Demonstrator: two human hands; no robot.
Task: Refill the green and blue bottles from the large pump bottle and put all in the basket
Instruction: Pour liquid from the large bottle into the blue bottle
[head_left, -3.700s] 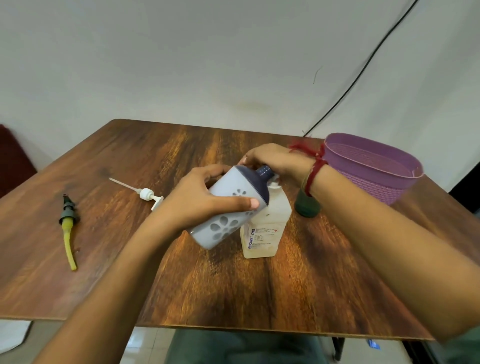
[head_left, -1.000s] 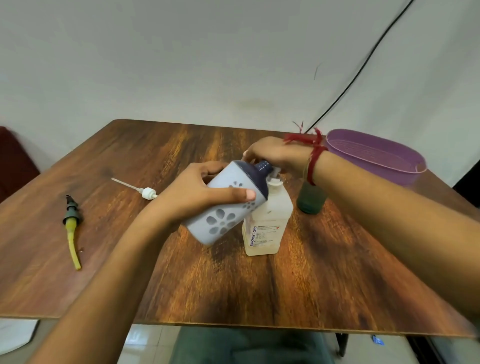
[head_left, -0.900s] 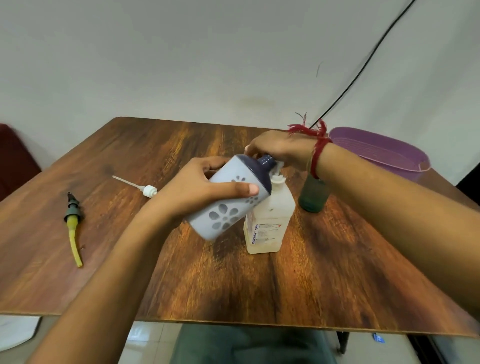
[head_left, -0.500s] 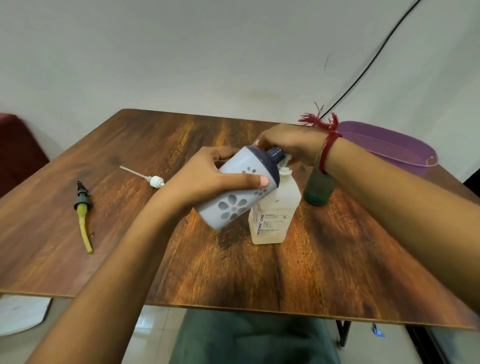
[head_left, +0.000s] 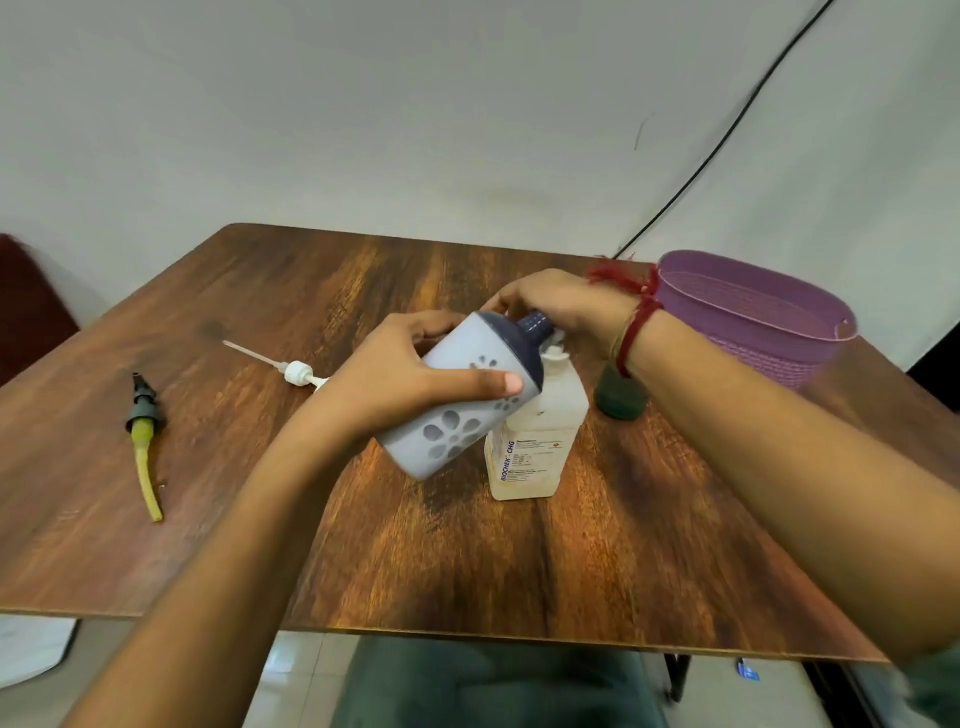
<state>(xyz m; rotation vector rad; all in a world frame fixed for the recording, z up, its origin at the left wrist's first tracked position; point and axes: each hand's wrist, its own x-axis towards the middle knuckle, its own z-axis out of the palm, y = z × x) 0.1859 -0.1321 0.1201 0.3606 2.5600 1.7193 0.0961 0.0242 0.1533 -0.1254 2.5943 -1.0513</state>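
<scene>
Because the spout of the large pump bottle (head_left: 535, 441) points sideways, the left hand (head_left: 410, 379) holds the blue bottle (head_left: 457, 415) tilted at mid-frame, fingers and thumb wrapped round its flower-printed body, its dark open neck raised to the pump head; the right hand (head_left: 561, 306) sits on top of that pump, fingers curled down over the head, apparently to press it while steadying the bottle on the table (head_left: 623, 545); the exact contact is hidden behind the blue bottle's neck. Just right of the pump bottle, half behind the right wrist with its red thread (head_left: 636, 322), the green bottle (head_left: 621, 397) stands upright and capless, close at hand; whether it is already filled cannot be told. Left of centre lie a white pump insert (head_left: 296, 371) with its dip tube and, further left, a dark cap with a yellow tube (head_left: 143, 436), presumably set aside to open the small bottles. At the right edge of the table waits the purple basket (head_left: 753, 353); nothing shows inside it, so refilling looks unfinished and packing not yet begun.
</scene>
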